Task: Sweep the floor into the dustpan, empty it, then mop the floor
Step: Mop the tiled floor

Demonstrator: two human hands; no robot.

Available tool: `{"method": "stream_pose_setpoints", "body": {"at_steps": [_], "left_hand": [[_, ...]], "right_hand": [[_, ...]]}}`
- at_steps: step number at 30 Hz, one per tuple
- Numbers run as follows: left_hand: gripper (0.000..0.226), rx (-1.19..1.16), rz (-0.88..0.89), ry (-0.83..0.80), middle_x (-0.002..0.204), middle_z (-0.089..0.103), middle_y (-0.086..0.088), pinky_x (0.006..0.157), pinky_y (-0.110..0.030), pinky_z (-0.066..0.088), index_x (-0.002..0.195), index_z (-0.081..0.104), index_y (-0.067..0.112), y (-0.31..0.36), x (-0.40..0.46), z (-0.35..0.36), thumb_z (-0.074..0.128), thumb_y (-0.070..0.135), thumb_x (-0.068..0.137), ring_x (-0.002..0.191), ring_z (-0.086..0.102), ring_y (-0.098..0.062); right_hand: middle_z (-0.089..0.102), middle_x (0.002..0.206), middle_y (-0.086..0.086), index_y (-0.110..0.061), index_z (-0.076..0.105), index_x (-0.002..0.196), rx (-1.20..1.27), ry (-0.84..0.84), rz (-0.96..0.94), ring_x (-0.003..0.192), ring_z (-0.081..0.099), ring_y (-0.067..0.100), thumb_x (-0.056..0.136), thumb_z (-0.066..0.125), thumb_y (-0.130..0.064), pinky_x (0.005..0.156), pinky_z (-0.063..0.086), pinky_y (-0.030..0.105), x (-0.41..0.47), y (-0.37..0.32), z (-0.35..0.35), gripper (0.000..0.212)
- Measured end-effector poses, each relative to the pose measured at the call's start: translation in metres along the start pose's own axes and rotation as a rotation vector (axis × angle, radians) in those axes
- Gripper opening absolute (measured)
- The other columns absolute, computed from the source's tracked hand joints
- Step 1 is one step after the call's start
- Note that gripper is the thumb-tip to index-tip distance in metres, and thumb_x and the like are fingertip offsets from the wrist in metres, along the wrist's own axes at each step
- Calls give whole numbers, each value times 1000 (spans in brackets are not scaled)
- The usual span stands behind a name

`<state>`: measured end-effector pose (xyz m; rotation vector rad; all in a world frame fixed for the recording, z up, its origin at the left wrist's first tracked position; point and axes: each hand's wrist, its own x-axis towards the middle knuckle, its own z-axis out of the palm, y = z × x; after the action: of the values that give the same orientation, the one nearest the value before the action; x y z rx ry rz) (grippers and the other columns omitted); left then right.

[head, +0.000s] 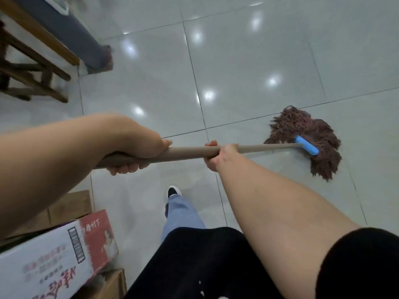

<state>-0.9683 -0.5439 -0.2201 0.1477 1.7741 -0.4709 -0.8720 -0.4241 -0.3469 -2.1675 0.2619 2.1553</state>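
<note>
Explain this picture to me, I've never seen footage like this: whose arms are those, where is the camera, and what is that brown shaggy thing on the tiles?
There is no machine here. The camera sits on a person's head and looks forward and down, so the two bare arms are the wearer's own.

Both hands grip one long tan mop handle. The left hand holds its near end; the right hand holds it farther along.

At the far end a blue plastic clamp holds the brown shaggy string mop head, which lies spread on the glossy pale grey tiled floor.

Below are the person's black top, a blue trouser leg and a black shoe with a white toe. At left stand a red and white printed cardboard box and dark wooden furniture.
</note>
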Motion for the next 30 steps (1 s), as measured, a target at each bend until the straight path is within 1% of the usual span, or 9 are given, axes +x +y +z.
{"method": "stream_pose_setpoints", "body": {"at_steps": [3, 8, 12, 14, 19, 21, 24, 27, 30], "left_hand": [[70, 47, 19, -5, 34, 43, -2, 42, -17, 39, 63, 45, 10, -37, 14, -24, 16, 68, 89, 25, 39, -17], [72, 113, 33, 12, 32, 42, -4, 43, -19, 40, 64, 45, 5, -75, 37, -35, 14, 64, 92, 24, 40, -17], [73, 206, 57, 87, 41, 46, -10, 40, -21, 41, 65, 47, 1, -67, 53, -39, 12, 59, 94, 26, 42, -18], [73, 251, 87, 133, 37, 47, -10, 37, -21, 40, 66, 46, 0, -49, 61, -39, 12, 57, 95, 23, 41, -18], [68, 277, 186, 141, 21, 40, -5, 31, -16, 37, 68, 39, 2, 38, 75, -27, 10, 58, 94, 14, 37, -19], [67, 273, 200, 149, 19, 38, -6, 28, -17, 38, 70, 38, 3, 87, 76, -21, 10, 59, 93, 13, 36, -19], [72, 254, 136, 135, 21, 39, -11, 32, -21, 42, 70, 38, 1, 171, 69, -7, 10, 65, 90, 12, 35, -20], [77, 238, 82, 120, 23, 41, -15, 39, -23, 40, 70, 40, -1, 262, 56, 5, 11, 68, 88, 12, 36, -23], [74, 221, 115, 119, 24, 42, -12, 41, -23, 43, 72, 38, 1, 366, 38, 14, 13, 69, 88, 14, 38, -20]], "right_hand": [[44, 29, 4, -7, 45, 73, 24, -9, 16, 19, 41, 13, 92, 38, -58, 39, 51, 25, 8, 37, 25, 55], [43, 28, 4, -7, 45, 70, 42, -5, 40, 19, 41, 14, 92, 35, -59, 38, 49, 24, 29, 83, 43, 57], [40, 28, 3, -10, 43, 71, 94, -28, 51, 20, 38, 14, 91, 35, -58, 41, 49, 23, 51, 81, 51, 53], [41, 28, 3, -11, 42, 71, 138, -61, 24, 20, 38, 13, 93, 34, -54, 41, 49, 22, 62, 65, 49, 49], [43, 30, 5, -10, 42, 72, 197, -90, -48, 28, 40, 15, 98, 31, -40, 44, 49, 19, 80, -22, 20, 41], [44, 31, 4, -10, 41, 70, 248, -98, -82, 26, 40, 14, 98, 33, -42, 43, 48, 19, 86, -68, 5, 43], [41, 29, 4, -12, 39, 66, 306, -111, -134, 22, 38, 12, 95, 35, -53, 41, 46, 16, 92, -143, -21, 51], [39, 28, 3, -12, 37, 66, 331, -137, -154, 21, 37, 12, 95, 35, -54, 40, 42, 13, 97, -227, -50, 51], [40, 29, 4, -10, 39, 69, 349, -164, -184, 20, 38, 12, 95, 37, -54, 38, 44, 15, 95, -327, -84, 51]]}}
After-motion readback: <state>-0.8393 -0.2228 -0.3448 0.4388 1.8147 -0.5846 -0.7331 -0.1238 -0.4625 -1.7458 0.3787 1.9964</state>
